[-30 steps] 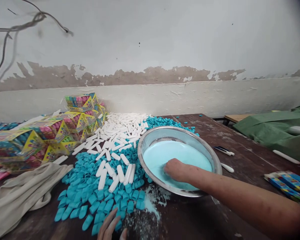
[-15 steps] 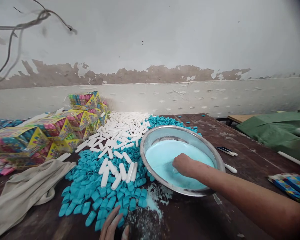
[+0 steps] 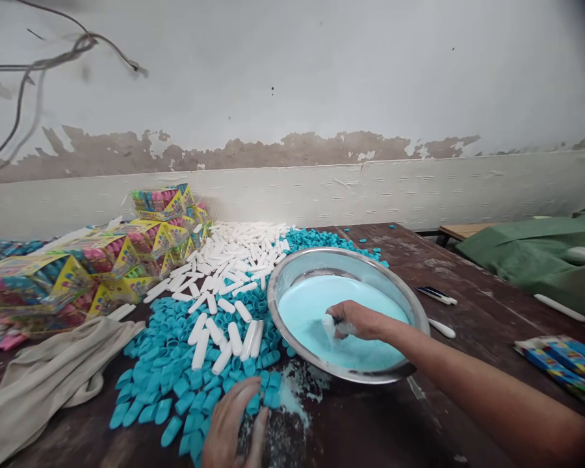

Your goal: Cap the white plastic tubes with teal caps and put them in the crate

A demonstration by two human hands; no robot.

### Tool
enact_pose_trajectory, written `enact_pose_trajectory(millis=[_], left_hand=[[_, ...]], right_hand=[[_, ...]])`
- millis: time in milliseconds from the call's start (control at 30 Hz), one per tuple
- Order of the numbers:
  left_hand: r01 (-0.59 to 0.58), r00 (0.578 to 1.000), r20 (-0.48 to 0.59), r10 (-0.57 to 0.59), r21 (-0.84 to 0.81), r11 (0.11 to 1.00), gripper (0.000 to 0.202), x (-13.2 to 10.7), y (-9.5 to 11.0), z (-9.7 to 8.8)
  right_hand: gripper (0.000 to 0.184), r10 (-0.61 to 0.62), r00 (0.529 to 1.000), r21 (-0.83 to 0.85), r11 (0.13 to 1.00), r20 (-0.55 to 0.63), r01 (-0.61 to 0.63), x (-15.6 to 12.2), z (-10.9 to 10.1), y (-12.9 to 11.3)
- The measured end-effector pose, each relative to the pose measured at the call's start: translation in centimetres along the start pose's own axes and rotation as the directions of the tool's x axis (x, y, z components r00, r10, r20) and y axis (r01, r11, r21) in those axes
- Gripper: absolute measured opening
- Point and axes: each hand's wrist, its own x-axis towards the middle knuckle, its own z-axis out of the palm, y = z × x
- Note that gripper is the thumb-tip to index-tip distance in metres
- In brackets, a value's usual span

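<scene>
A metal basin [image 3: 292,272] holds pale blue powder [image 3: 316,305] at the middle of the dark wooden table. My right hand [image 3: 355,320] is inside the basin, closed round a small white tube [image 3: 329,325] whose end pokes out to the left. My left hand [image 3: 234,426] lies low at the near edge, fingers pressed down on the blue caps [image 3: 185,377] heaped left of the basin. White tubes [image 3: 229,260] lie in a pile behind and on top of the caps.
Colourful packaged boxes [image 3: 78,266] are stacked at the left. A beige cloth [image 3: 49,377] lies in front of them. Spilled powder [image 3: 297,396] dusts the table below the basin. A green cloth [image 3: 531,253] and flat printed packs [image 3: 560,364] sit at the right.
My right hand has lifted out of the powder with a white tube in it. My left hand has moved forward onto the blue caps.
</scene>
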Motion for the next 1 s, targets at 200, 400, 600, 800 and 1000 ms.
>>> enact_pose_trajectory(millis=[200, 400, 600, 800, 1000], left_hand=[[-0.222, 0.896, 0.410, 0.171, 0.081, 0.972, 0.026, 10.3, 8.3, 3.6], [-0.174, 0.790, 0.611, 0.042, 0.158, 0.972, 0.016, 13.2, 11.1, 8.4], [-0.258, 0.837, 0.522, 0.160, 0.119, 0.959, 0.027, 13.0, 10.5, 9.2], [-0.248, 0.829, 0.540, 0.141, 0.131, 0.960, 0.028, 13.6, 10.5, 9.5], [-0.137, 0.853, 0.506, 0.130, -0.023, 0.990, 0.015, 14.3, 8.8, 6.1]], right_hand=[[0.009, -0.039, 0.991, 0.074, 0.996, -0.125, 0.048, -1.8, 0.2, 0.6], [0.017, -0.089, 0.958, 0.001, 0.996, -0.272, 0.093, -2.9, 0.8, 1.7], [0.049, -0.145, 0.879, -0.187, 0.980, -0.454, 0.066, -3.5, 0.7, 2.6], [0.053, -0.214, 0.938, -0.369, 0.924, -0.273, 0.104, -3.7, 0.9, 2.3], [0.040, -0.194, 0.917, -0.494, 0.870, -0.349, -0.004, -3.8, 0.9, 1.5]])
